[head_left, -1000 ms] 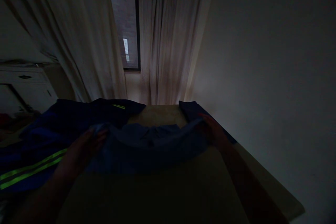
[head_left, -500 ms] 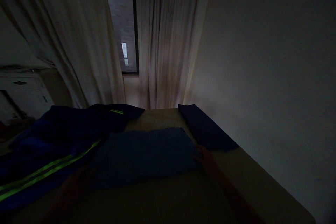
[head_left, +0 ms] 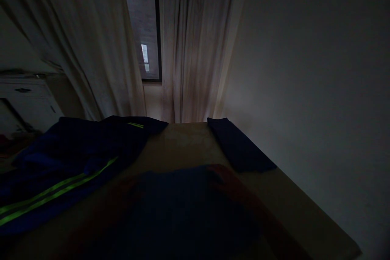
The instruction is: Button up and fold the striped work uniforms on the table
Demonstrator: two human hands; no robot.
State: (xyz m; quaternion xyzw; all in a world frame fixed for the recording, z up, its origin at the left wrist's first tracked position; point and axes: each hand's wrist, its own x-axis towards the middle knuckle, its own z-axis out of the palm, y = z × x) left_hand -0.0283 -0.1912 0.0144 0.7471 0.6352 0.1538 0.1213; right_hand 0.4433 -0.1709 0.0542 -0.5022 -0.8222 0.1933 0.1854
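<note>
A blue folded garment [head_left: 179,203], too dark to tell its kind, lies in front of me and reaches down to the bottom of the view. My right hand [head_left: 224,178] has its fingers curled over the garment's far right corner. At the far left corner, my left hand [head_left: 124,191] grips the cloth too, though it is dim and blurred. Left of it spreads a dark blue garment [head_left: 82,142] with bright yellow-green stripes. A narrow folded dark blue garment [head_left: 240,146] rests beyond my right hand.
All the clothes lie on a pale, bed-like surface [head_left: 179,146]. A wall [head_left: 310,89] runs along its right edge. Curtains [head_left: 195,48] and a window [head_left: 143,20] stand at the far end. At the left is a white cabinet [head_left: 27,101].
Both hands have come closer together at the far corners of the blue garment. The cloth now sits nearer to me and lower in the view. The other clothes lie as before.
</note>
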